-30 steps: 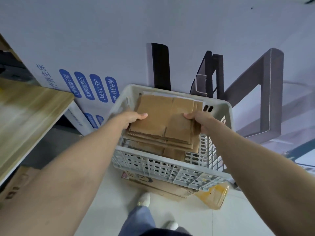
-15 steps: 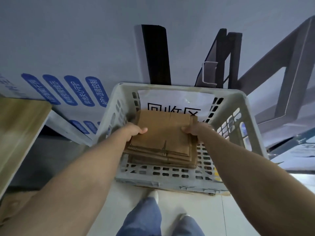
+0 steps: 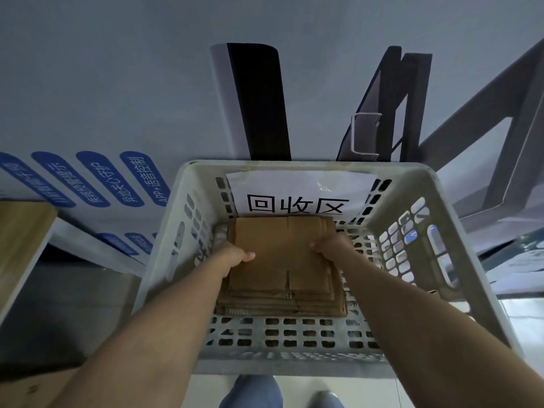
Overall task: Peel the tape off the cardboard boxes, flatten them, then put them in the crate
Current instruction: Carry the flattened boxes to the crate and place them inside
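A white plastic crate [image 3: 459, 231] with slotted walls is seen from above, filling the middle of the view; inside it, a stack of flattened cardboard boxes [image 3: 282, 260] is held flat, low in the crate, with the edges of several brown sheets stepped out at the near side; whether the stack is resting on the crate floor cannot be told. The stack is gripped from both sides by two bare arms reaching down from the lower corners; the left hand [image 3: 231, 257] is closed on the left edge, its thumb laid on the top sheet and its fingers hidden underneath; the right hand [image 3: 331, 245] is closed on the right edge in the same way, thumb on top. A white paper sign [image 3: 300, 192] with three large black characters is fixed to the far inner wall of the crate, just behind the stack. Behind the crate, a large pale printed panel [image 3: 117, 98] with blue labels bearing white characters is seen; a dark upright bar [image 3: 259, 104] is seen above the crate's far rim; a wooden tabletop [image 3: 20, 240] is seen at the left edge. Below the crate, blue trouser legs [image 3: 253, 393] and a pale tiled floor [image 3: 206, 390] are visible.
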Available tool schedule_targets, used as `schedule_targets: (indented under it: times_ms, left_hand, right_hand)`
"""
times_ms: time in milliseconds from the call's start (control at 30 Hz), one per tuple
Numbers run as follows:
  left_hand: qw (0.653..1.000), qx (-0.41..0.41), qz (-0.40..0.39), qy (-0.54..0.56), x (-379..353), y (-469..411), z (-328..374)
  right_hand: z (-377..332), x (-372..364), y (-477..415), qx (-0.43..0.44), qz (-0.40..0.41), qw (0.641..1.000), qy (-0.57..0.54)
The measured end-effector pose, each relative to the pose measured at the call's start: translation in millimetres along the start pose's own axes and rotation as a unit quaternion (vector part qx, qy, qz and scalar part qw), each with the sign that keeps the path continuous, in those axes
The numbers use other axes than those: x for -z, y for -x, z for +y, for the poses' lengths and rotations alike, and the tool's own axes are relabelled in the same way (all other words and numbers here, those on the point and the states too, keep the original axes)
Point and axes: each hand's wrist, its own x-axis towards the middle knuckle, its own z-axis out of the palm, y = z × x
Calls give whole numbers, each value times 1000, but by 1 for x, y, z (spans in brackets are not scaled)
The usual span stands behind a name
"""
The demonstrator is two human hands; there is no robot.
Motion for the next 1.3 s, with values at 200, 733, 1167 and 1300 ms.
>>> schedule_targets:
  times_ms: [200, 733, 1167, 1300]
  left_hand:
    - [994, -27, 78, -70, -13, -9, 3]
    - [971, -62, 101, -205, -7, -9, 5]
    - [968, -86, 82, -220, -6, 5, 15]
    - [979, -86, 51, -175, 2, 11, 19]
  right_hand:
    - [4, -6, -7, 30, 37, 994, 101]
    - [1, -10, -18, 30, 55, 984, 166]
    - [0, -9, 2, 56, 52, 989, 129]
    - [5, -2, 8, 62, 28, 991, 113]
